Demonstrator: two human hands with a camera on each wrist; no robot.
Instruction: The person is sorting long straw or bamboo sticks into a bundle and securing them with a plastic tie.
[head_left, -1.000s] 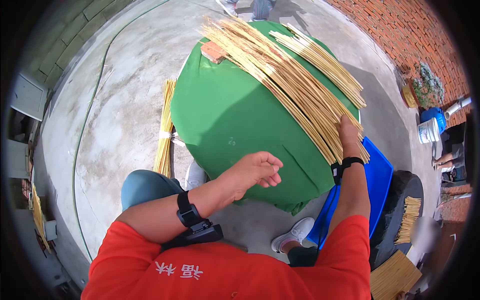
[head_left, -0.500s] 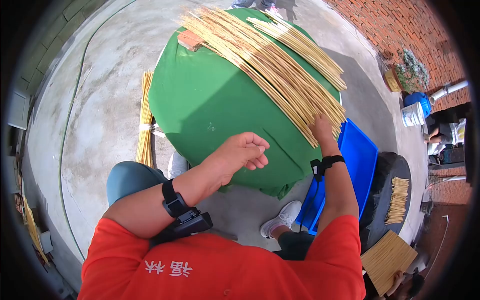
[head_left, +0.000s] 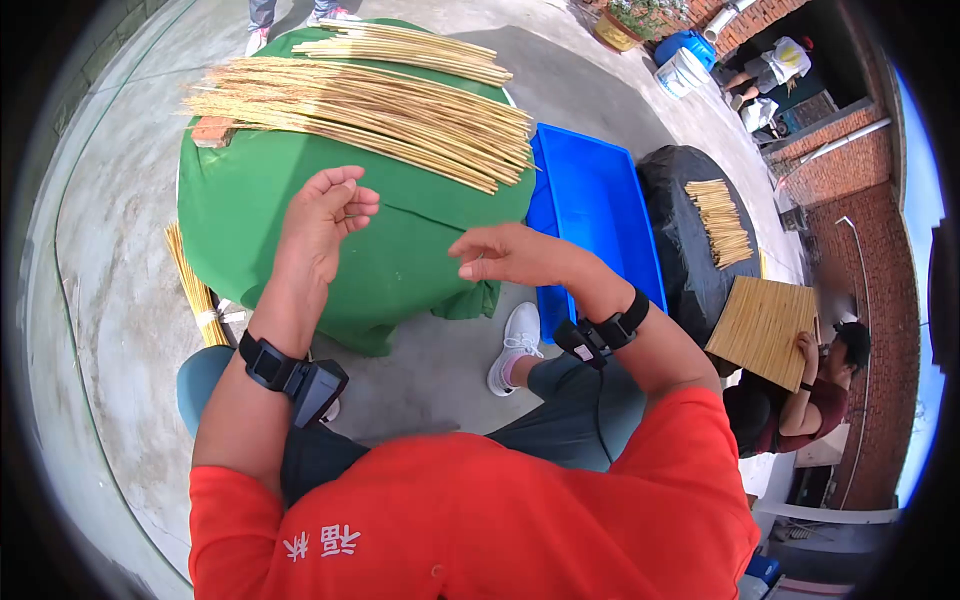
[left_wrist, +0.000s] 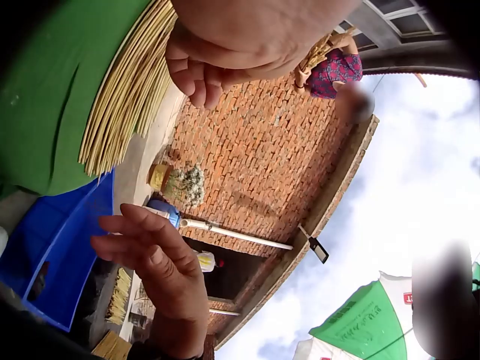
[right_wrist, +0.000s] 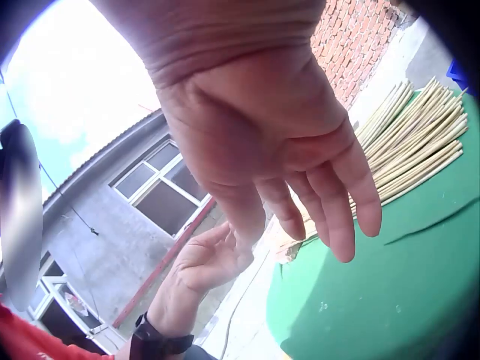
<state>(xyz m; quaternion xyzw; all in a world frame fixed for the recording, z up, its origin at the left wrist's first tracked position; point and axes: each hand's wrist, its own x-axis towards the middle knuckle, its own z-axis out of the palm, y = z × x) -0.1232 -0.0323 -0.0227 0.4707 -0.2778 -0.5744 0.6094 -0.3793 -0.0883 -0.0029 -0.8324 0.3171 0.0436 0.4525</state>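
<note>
A wide spread of long straw-coloured stalks (head_left: 390, 115) lies across a round table with a green cloth (head_left: 255, 215). Beyond it lies a smaller row of pale stalks (head_left: 410, 52). A reddish brick (head_left: 212, 132) sits by the bushy ends. My left hand (head_left: 322, 218) is raised over the cloth on the near side of the stalks, fingers loosely bent around nothing. To its right, my right hand (head_left: 515, 254) hovers near the table's edge. In the right wrist view the fingers (right_wrist: 337, 217) of that hand hang relaxed, with nothing in them.
A blue plastic tray (head_left: 600, 210) stands right of the table, beside a black-covered round surface (head_left: 675, 180) bearing short cut stalks (head_left: 718, 222). At far right a person holds a flat stalk panel (head_left: 765, 318). A tied stalk bundle (head_left: 192, 285) lies on the floor at left.
My right hand has come off the butt ends of the stalks and drawn back toward my body. My left hand is raised, and the head view has swung right.
</note>
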